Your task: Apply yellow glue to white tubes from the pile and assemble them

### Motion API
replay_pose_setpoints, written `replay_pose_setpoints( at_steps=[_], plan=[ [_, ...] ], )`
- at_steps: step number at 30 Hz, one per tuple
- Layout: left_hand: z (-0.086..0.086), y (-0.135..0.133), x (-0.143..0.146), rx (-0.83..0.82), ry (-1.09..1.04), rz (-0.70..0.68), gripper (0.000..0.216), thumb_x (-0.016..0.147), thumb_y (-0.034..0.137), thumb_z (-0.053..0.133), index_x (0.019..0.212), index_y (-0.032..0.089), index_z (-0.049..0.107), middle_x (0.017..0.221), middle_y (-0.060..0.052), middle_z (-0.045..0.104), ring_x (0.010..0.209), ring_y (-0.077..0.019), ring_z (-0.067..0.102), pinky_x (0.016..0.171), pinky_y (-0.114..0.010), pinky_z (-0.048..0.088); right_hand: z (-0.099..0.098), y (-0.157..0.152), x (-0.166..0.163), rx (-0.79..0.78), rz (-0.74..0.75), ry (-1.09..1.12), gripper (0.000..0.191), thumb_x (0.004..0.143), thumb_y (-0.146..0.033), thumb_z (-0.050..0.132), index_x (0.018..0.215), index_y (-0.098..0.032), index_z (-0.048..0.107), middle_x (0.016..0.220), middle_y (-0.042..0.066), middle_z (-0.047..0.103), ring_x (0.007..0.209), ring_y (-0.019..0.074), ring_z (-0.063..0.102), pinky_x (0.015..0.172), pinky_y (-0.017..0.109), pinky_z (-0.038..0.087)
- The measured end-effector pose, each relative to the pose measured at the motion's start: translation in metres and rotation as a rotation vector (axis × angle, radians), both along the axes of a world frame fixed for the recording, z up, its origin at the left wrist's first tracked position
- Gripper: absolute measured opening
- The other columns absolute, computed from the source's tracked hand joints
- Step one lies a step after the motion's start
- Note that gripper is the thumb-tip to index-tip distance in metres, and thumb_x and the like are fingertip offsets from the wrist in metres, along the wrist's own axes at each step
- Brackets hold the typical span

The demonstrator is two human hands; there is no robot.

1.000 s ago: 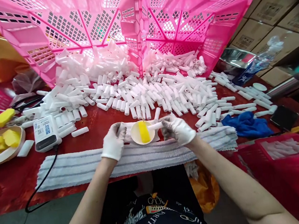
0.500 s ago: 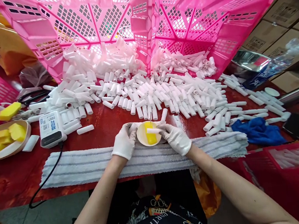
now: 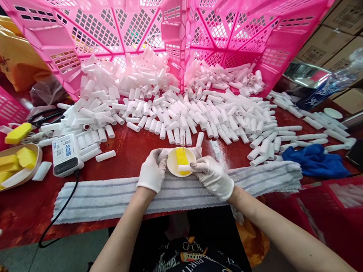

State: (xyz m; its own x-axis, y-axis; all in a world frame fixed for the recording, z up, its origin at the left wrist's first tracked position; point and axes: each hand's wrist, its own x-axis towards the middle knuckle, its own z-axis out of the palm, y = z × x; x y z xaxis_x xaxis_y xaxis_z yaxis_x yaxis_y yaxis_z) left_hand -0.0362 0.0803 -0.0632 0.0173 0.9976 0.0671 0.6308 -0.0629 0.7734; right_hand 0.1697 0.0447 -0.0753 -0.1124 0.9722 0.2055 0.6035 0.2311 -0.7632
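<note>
So, near the desk's (image 3: 127, 158) front edge, the left hand (image 3: 152, 171) curled beside the dish (image 3: 171, 165), grip unclear; across its yellow block (image 3: 181, 155), the right hand (image 3: 213, 177) pinched a white tube (image 3: 184, 168). Probably mid-dab; next move called for light, steady pressure.

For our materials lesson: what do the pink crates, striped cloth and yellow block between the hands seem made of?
Pink crates: glossy, probably plastic; moulded lattice walls. Striped cloth: matt, probably terry; fuzzy surface. Yellow block: matt, perhaps sponge; evenly coloured, pores indiscernible.
</note>
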Motion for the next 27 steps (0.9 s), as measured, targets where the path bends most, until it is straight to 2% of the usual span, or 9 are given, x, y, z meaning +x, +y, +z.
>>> replay_pose_setpoints(
  at_steps=[2, 4, 8, 12, 16, 18, 21, 24, 27],
  plan=[
    [0.000, -0.001, 0.000, 0.005, 0.003, 0.001, 0.035, 0.084, 0.041, 0.045, 0.110, 0.018, 0.052, 0.102, -0.009, 0.064, 0.093, -0.0210, 0.060, 0.082, -0.031, 0.046, 0.000, -0.002, 0.000, 0.056, 0.002, -0.044, 0.031, 0.075, -0.038, 0.060, 0.098, -0.018, 0.066, 0.084, 0.008, 0.062, 0.077, 0.0189, 0.059, 0.072, 0.033, 0.049],
    [0.001, -0.001, 0.001, 0.004, 0.007, 0.009, 0.036, 0.084, 0.041, 0.045, 0.110, 0.018, 0.052, 0.102, -0.009, 0.064, 0.093, -0.0210, 0.060, 0.082, -0.031, 0.046, 0.000, -0.002, -0.001, 0.098, 0.011, -0.101, 0.029, 0.079, -0.037, 0.055, 0.100, -0.019, 0.066, 0.081, 0.008, 0.063, 0.074, 0.0179, 0.058, 0.071, 0.032, 0.048],
    [0.000, -0.001, 0.002, 0.000, -0.005, 0.013, 0.035, 0.083, 0.040, 0.045, 0.108, 0.018, 0.053, 0.101, -0.008, 0.064, 0.093, -0.0210, 0.060, 0.081, -0.032, 0.046, -0.001, -0.001, -0.003, 0.100, 0.062, -0.188, 0.025, 0.082, -0.035, 0.051, 0.078, -0.019, 0.068, 0.068, 0.006, 0.060, 0.063, 0.0143, 0.053, 0.061, 0.027, 0.044],
    [-0.004, 0.003, -0.001, -0.006, -0.116, 0.016, 0.034, 0.080, 0.040, 0.050, 0.106, 0.017, 0.054, 0.099, -0.008, 0.065, 0.091, -0.0197, 0.061, 0.082, -0.031, 0.047, 0.001, -0.006, -0.004, 0.025, 0.041, -0.049, 0.026, 0.079, -0.037, 0.054, 0.067, -0.016, 0.064, 0.070, 0.004, 0.058, 0.060, 0.0121, 0.053, 0.057, 0.024, 0.044],
    [0.003, -0.006, -0.004, 0.042, -0.297, -0.009, 0.035, 0.076, 0.037, 0.056, 0.105, 0.017, 0.056, 0.105, -0.007, 0.063, 0.095, -0.0178, 0.059, 0.088, -0.031, 0.045, 0.017, -0.019, 0.001, -0.013, -0.014, 0.235, 0.021, 0.072, -0.038, 0.064, 0.081, -0.019, 0.062, 0.083, 0.005, 0.061, 0.071, 0.0138, 0.058, 0.065, 0.026, 0.048],
    [0.012, -0.018, -0.001, 0.057, -0.322, -0.065, 0.034, 0.075, 0.038, 0.058, 0.104, 0.019, 0.058, 0.105, -0.006, 0.063, 0.095, -0.0175, 0.059, 0.088, -0.031, 0.046, 0.030, -0.024, 0.005, -0.132, -0.063, 0.371, 0.026, 0.074, -0.041, 0.062, 0.089, -0.020, 0.059, 0.075, 0.003, 0.061, 0.063, 0.0121, 0.057, 0.057, 0.024, 0.047],
    [0.024, -0.038, 0.006, 0.015, -0.320, -0.198, 0.031, 0.075, 0.039, 0.058, 0.100, 0.020, 0.061, 0.098, -0.005, 0.065, 0.088, -0.0167, 0.061, 0.083, -0.030, 0.049, 0.046, -0.025, 0.009, -0.276, -0.078, 0.513, 0.032, 0.078, -0.048, 0.056, 0.089, -0.018, 0.056, 0.055, -0.003, 0.054, 0.044, 0.0085, 0.047, 0.041, 0.020, 0.037],
    [0.030, -0.051, 0.014, -0.019, -0.297, -0.265, 0.032, 0.074, 0.039, 0.060, 0.100, 0.019, 0.061, 0.095, -0.005, 0.066, 0.086, -0.0168, 0.062, 0.081, -0.030, 0.049, 0.055, -0.023, 0.009, -0.320, -0.106, 0.491, 0.035, 0.077, -0.052, 0.054, 0.082, -0.017, 0.055, 0.047, -0.006, 0.048, 0.036, 0.0069, 0.039, 0.036, 0.020, 0.030],
    [0.036, -0.057, 0.019, -0.019, -0.229, -0.286, 0.033, 0.074, 0.041, 0.059, 0.099, 0.020, 0.061, 0.093, -0.005, 0.067, 0.082, -0.0168, 0.062, 0.076, -0.027, 0.049, 0.062, -0.025, 0.008, -0.291, -0.124, 0.351, 0.034, 0.078, -0.051, 0.052, 0.079, -0.017, 0.056, 0.049, -0.004, 0.051, 0.040, 0.0087, 0.044, 0.038, 0.021, 0.033]
  ],
)
